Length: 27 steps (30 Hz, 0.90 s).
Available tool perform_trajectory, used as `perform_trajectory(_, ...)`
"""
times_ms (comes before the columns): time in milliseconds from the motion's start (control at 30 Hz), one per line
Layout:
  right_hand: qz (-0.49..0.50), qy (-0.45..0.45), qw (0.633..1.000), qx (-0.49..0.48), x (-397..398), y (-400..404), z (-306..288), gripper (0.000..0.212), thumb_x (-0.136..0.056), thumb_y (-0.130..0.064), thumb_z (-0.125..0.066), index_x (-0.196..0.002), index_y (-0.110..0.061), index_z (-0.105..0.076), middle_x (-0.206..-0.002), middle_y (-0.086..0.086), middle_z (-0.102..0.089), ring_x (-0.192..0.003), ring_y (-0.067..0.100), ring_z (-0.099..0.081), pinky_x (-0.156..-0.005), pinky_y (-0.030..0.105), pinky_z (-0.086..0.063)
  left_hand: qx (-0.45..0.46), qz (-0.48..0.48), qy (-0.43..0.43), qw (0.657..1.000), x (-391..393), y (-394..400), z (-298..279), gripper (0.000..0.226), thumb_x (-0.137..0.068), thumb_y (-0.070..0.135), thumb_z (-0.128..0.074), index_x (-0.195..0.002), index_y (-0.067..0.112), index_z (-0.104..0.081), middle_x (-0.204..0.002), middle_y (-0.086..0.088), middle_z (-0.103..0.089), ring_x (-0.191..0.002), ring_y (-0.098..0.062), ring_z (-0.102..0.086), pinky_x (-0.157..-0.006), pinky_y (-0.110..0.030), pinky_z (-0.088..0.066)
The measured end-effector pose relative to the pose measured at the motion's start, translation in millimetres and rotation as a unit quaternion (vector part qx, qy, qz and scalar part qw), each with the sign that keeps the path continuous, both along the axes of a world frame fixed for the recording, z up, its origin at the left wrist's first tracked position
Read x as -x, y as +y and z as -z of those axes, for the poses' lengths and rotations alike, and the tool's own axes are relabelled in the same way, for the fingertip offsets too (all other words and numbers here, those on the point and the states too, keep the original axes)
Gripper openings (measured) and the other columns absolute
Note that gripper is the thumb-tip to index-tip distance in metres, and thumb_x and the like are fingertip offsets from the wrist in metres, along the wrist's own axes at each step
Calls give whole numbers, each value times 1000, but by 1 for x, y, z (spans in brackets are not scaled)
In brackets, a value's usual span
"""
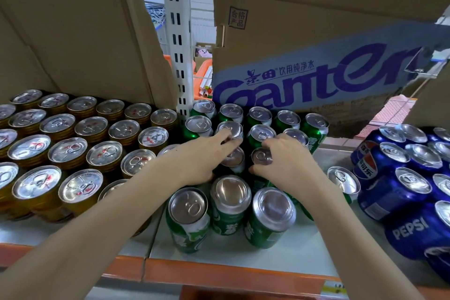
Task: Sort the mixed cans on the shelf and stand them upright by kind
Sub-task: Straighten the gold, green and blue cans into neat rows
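The green cans (265, 217), roughly seventeen in view, stand upright mid-shelf in rows, silver tops up; two front ones at six o'clock show plain domed bases instead of pull tabs. The left hand (202, 156) lies with straight fingers across one can top; the right hand (285, 156) curls round a green can (261, 157) beside it. At nine o'clock stand some two dozen gold cans (80, 187); at three o'clock, about a dozen blue Pepsi cans (394, 190). Bare shelf (243, 251) runs to the orange front edge; cardboard boxes (316, 31) wall the back.
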State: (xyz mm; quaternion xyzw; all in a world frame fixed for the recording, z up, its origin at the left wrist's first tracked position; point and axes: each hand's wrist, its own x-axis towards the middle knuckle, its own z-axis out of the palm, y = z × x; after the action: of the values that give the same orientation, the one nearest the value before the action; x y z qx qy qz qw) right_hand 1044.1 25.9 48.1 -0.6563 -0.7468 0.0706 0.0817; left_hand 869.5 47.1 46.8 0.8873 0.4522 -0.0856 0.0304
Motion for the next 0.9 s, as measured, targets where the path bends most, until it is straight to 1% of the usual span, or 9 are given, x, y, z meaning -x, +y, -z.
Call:
perform_trajectory(67, 5, 4, 1000, 0, 0, -3, 4, 40, -78, -40, -67, -102, -10, -57, -105, 6, -48, -102, 27, -48, -75, 30, -36, -13, 5, -9, 1000, 3, -1, -5, 90, -84, 12, -62, -150, 21, -2, -149, 0, -13, -116, -20, -46, -82, -30, -46)
perform_trajectory(133, 5, 11, 1000, -7, 2, -5, 3, 49, -81, -44, -65, -117, -12, -55, -118, 9, -48, -110, 28, -46, -85, 31, -36, -22, -19, -44, 999, 15, -4, -15, 84, -86, 27, -63, -150, 21, -8, -149, 2, -17, -126, -18, -40, -98, -30, -42)
perform_trajectory(233, -3, 24, 999, -22, 12, -8, -3, 59, -87, -49, -56, -133, -15, -47, -131, 9, -45, -121, 27, -40, -97, 33, -34, -46, -80, -105, 990, 48, -8, -27, 71, -86, 41, -61, -146, 22, -28, -141, 1, -36, -127, -17, -39, -103, -31, -36)
perform_trajectory(367, -46, 43, 998, -32, 29, -8, -2, 45, -88, -46, -54, -119, -13, -56, -122, 7, -49, -113, 22, -44, -92, 30, -34, -1, -124, -88, 988, 88, -15, -20, 74, -81, 54, -60, -143, 22, -34, -139, 0, -42, -127, -17, -39, -103, -31, -35)
perform_trajectory(500, -84, 52, 995, -26, 42, -14, 7, 41, -91, -41, -52, -125, -18, -53, -122, 0, -47, -114, 18, -43, -86, 23, -33, 67, -117, -130, 982, 93, -20, -4, 76, -74, 44, -70, -140, 26, -36, -131, 1, -49, -120, -17, -47, -99, -37, -42)
perform_trajectory(600, -91, 50, 993, -49, 44, -17, 13, 42, -93, -39, -50, -131, -20, -50, -133, -3, -42, -120, 13, -40, -78, 13, -21, 48, -126, -109, 985, 86, -21, 5, 85, -79, 36, -68, -147, 22, -19, -142, -3, -39, -124, -22, -44, -97, -37, -43)
perform_trajectory(667, -87, 65, 992, -64, 42, -20, 16, 41, -93, -37, -51, -130, -19, -52, -135, -3, -43, -122, 13, -40, -85, 13, -22, 41, -124, -102, 986, 79, -22, 9, 90, -80, 31, -68, -148, 23, -10, -145, -3, -31, -123, -22, -43, -92, -34, -46)
perform_trajectory(800, -77, 93, 989, -87, 39, -31, 22, 40, -92, -34, -54, -128, -16, -55, -131, -4, -49, -119, 13, -43, -90, 13, -24, -15, -107, -43, 993, 74, -20, 21, 98, -78, 25, -70, -149, 24, -2, -145, -6, -26, -129, -26, -37, -101, -36, -37)
perform_trajectory(900, -58, 81, 989, -106, 39, -36, 28, 42, -92, -35, -52, -129, -16, -54, -133, -3, -48, -121, 14, -42, -88, 13, -23, -46, -97, -29, 994, 73, -18, 26, 96, -77, 24, -70, -148, 23, -4, -139, -7, -29, -124, -26, -40, -94, -32, -37)
